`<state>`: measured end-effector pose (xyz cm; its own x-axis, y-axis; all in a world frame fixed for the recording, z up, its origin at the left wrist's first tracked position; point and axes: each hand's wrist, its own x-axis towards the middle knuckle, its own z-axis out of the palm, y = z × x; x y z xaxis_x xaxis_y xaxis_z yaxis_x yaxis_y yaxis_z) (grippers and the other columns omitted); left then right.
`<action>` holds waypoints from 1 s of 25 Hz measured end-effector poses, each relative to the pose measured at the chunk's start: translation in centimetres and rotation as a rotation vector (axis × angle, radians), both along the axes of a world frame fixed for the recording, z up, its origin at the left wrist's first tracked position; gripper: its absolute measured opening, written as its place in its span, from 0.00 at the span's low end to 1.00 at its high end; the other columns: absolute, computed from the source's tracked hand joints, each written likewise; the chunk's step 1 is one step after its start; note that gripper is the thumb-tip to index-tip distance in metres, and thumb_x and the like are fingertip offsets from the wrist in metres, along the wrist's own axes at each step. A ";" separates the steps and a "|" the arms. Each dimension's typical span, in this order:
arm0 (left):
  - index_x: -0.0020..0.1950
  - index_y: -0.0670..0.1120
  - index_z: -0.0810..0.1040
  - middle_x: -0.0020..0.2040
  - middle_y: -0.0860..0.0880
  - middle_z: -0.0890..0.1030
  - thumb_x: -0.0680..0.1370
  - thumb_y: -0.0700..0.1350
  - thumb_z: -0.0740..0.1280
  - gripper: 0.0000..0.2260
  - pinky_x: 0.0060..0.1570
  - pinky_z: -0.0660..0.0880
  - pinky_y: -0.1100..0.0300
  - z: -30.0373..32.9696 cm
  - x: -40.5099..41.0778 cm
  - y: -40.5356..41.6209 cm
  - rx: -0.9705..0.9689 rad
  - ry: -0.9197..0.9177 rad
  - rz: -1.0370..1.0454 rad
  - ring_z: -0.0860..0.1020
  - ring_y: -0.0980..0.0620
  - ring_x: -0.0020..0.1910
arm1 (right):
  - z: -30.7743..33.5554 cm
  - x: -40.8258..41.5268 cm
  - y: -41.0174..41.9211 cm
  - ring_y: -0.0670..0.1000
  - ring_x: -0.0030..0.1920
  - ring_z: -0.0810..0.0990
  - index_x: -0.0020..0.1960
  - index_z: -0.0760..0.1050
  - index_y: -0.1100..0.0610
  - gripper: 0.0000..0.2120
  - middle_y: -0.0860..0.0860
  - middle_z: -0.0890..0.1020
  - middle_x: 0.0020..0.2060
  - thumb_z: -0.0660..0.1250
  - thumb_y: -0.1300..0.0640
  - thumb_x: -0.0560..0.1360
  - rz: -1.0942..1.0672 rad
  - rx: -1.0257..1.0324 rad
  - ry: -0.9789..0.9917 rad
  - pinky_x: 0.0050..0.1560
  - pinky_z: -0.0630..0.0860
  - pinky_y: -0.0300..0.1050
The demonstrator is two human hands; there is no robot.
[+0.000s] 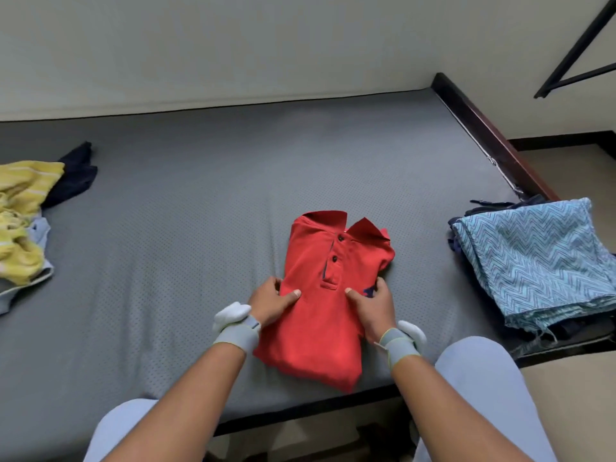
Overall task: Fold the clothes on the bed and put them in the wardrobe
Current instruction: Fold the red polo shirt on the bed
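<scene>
A red polo shirt [320, 295] lies folded into a narrow rectangle on the grey mattress [200, 211], collar pointing away from me. My left hand [271, 303] grips its left edge, thumb on top and fingers tucked under the side. My right hand [375, 305] grips the right edge the same way, thumb pressed on the red fabric. Both hands sit about halfway along the shirt. A folded stack topped by a blue zigzag-patterned garment [536, 261] rests at the right edge of the bed.
An unfolded heap with a yellow striped garment [23, 208], a pale blue piece and a dark navy garment [75, 175] lies at the far left. A dark wooden bed frame [483, 128] runs along the right side. A white wall stands behind; a black metal bar [573, 48] crosses the top right.
</scene>
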<state>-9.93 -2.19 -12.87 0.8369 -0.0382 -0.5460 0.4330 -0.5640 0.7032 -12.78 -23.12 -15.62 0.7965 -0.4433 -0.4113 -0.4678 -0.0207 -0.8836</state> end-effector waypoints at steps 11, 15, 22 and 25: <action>0.54 0.46 0.80 0.47 0.48 0.86 0.70 0.51 0.75 0.16 0.54 0.78 0.56 -0.1 -6.5 5.7 -0.199 -0.005 -0.096 0.83 0.49 0.49 | 0.3 -4.4 1.3 0.56 0.51 0.80 0.55 0.62 0.51 0.32 0.54 0.81 0.51 0.79 0.53 0.61 0.126 -0.207 0.097 0.57 0.75 0.52; 0.59 0.38 0.78 0.53 0.43 0.84 0.76 0.40 0.70 0.13 0.54 0.78 0.61 0.8 -8.1 5.5 -0.456 0.045 0.004 0.82 0.47 0.54 | 0.3 -6.6 1.7 0.56 0.50 0.82 0.49 0.69 0.54 0.28 0.56 0.82 0.49 0.82 0.55 0.56 0.115 0.020 0.215 0.58 0.77 0.56; 0.63 0.44 0.74 0.57 0.48 0.82 0.75 0.46 0.71 0.18 0.62 0.74 0.52 -0.3 -8.7 4.9 -0.203 -0.058 -0.174 0.80 0.50 0.56 | 2.8 -9.1 1.8 0.54 0.59 0.77 0.58 0.63 0.50 0.33 0.48 0.76 0.57 0.79 0.63 0.64 0.296 0.302 0.319 0.62 0.73 0.53; 0.64 0.47 0.74 0.58 0.51 0.81 0.72 0.55 0.72 0.23 0.61 0.73 0.55 -0.1 -8.3 5.0 0.058 -0.024 -0.412 0.79 0.52 0.56 | 1.5 -10.3 2.6 0.56 0.57 0.79 0.66 0.67 0.58 0.39 0.53 0.79 0.57 0.80 0.65 0.59 0.258 0.175 0.326 0.63 0.75 0.53</action>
<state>-18.24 2.80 -12.95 0.7709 -0.3420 -0.5374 0.1467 -0.7257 0.6722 -23.04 -20.55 -14.14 0.6878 -0.1487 -0.7105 -0.7218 -0.0365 -0.6911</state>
